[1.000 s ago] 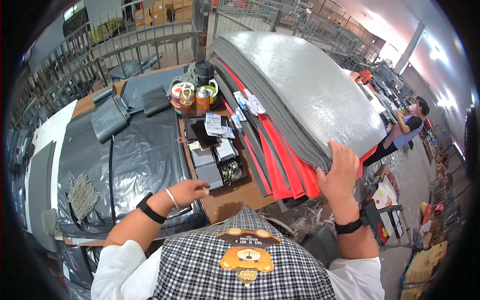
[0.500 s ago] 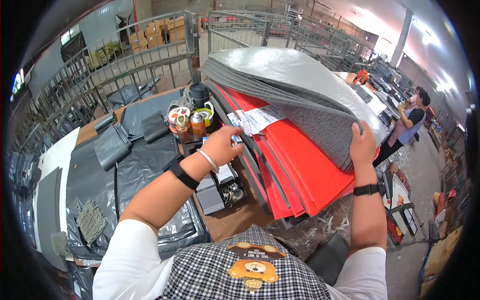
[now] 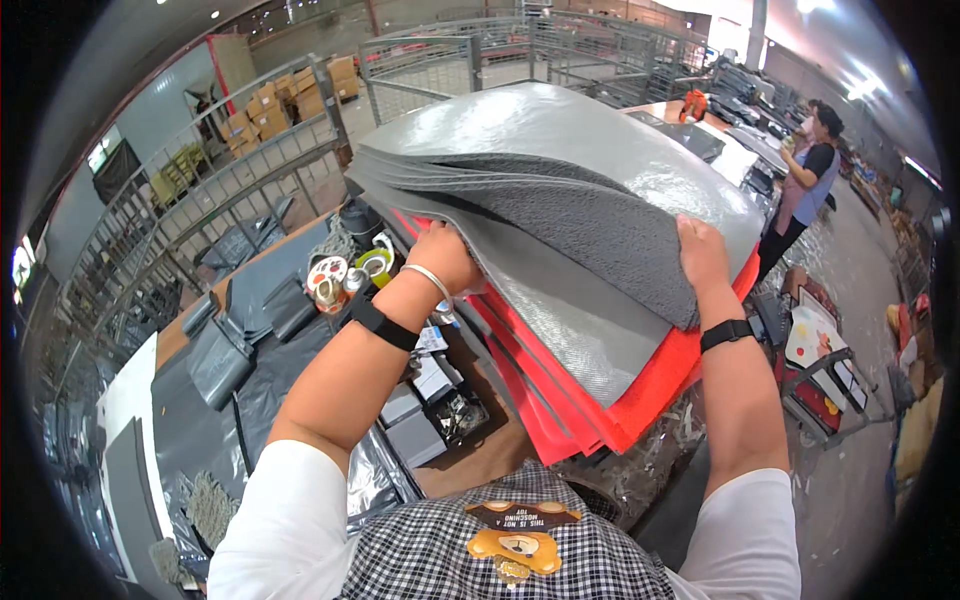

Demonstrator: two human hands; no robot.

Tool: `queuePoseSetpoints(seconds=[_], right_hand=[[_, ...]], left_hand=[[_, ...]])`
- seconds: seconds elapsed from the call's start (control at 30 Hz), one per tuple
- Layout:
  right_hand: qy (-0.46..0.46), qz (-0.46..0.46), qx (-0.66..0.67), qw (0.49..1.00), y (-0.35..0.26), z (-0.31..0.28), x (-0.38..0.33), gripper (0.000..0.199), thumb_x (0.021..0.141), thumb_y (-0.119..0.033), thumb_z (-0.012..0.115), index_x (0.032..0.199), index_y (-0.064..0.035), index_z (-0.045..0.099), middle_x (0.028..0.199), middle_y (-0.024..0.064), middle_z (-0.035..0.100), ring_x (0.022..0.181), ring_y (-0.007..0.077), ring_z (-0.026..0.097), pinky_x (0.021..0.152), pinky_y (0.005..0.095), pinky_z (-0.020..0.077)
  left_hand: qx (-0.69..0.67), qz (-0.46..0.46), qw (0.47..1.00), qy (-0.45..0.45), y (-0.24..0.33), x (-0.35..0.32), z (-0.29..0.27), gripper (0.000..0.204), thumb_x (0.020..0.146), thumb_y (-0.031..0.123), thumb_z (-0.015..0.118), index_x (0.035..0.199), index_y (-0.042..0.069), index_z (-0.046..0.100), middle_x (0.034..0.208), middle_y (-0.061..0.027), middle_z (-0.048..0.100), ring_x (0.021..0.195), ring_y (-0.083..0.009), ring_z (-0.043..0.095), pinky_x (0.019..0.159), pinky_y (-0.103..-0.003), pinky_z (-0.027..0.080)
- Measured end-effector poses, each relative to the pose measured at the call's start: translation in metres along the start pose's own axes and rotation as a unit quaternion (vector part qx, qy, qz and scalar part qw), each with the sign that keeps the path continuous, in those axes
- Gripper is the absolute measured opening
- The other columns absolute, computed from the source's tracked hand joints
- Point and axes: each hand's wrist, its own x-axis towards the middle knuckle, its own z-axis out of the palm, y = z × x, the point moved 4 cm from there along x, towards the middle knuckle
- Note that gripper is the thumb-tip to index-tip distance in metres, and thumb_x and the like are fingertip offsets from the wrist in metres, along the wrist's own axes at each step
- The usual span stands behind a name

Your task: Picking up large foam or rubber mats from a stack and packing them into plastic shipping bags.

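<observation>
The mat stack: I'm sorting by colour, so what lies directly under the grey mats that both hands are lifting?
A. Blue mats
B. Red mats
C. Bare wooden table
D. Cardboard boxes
B: with the left hand and right hand raising the grey mats, red mats show beneath their lower edge.

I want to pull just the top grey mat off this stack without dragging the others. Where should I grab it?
Take the flexible grey textured mat at its lifted near edge, coming from the front. That edge is already curled up off the flat red mats, leaving a gap for fingers; the left hand and right hand grip it there, spread apart.
</observation>
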Motion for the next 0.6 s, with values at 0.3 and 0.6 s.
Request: queuePoseSetpoints(seconds=[0.3,0.6], right_hand=[[-0.068,-0.002,-0.014,0.998,-0.034,0.016,-0.007,0.049,0.095,-0.045,0.039,0.100,-0.0069,0.070,0.101,0.0218,0.066,0.098,0.0412,0.062,0.086,0.0487,0.0471],[-0.062,0.061,-0.008,0.996,-0.020,-0.019,-0.016,0.045,0.095,-0.043,0.041,0.101,-0.0093,0.070,0.099,0.0184,0.068,0.094,0.0388,0.063,0.084,0.0473,0.0476]], left_hand=[[-0.611,0.032,0.791,-0.001,-0.075,0.067,0.120,0.062,0.075,0.031,0.069,0.131,0.010,0.056,0.140,-0.0126,0.050,0.132,-0.0341,0.041,0.114,-0.040,0.028],[0.187,0.210,0.949,-0.143,0.058,0.018,-0.028,0.049,0.083,0.030,0.059,0.128,0.010,0.059,0.136,-0.0144,0.054,0.127,-0.0346,0.045,0.112,-0.039,0.028]])
